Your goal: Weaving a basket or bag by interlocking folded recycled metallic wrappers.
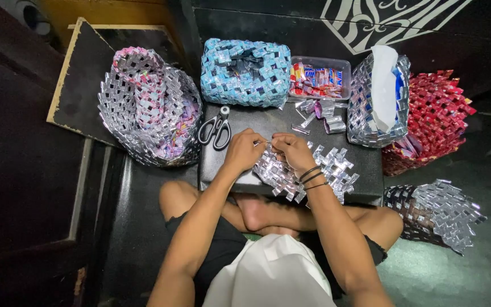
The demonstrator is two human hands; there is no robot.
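At the far left of your view stands a large silver woven basket (149,111) with pink strips inside, on the floor beside the low black surface (365,170). Next to it, on the surface, lie black scissors (216,129), just beside your left hand (244,150). Behind the scissors sits a blue and silver woven bag (245,73). Your left hand and your right hand (294,152) meet over the silver woven mat (308,167), which lies on the front part of the surface, close to your knees. Both grips are together, pinched on the upper edge of the mat, fingertips almost touching each other. Your right wrist wears dark bands. Behind the mat are loose folded foil strips (322,116) and a clear tray of coloured wrappers (320,78). To the right stands a silver woven basket (377,102) holding something white, then a red woven basket (436,116). Another silver woven piece (441,213) lies on the floor at the lower right.
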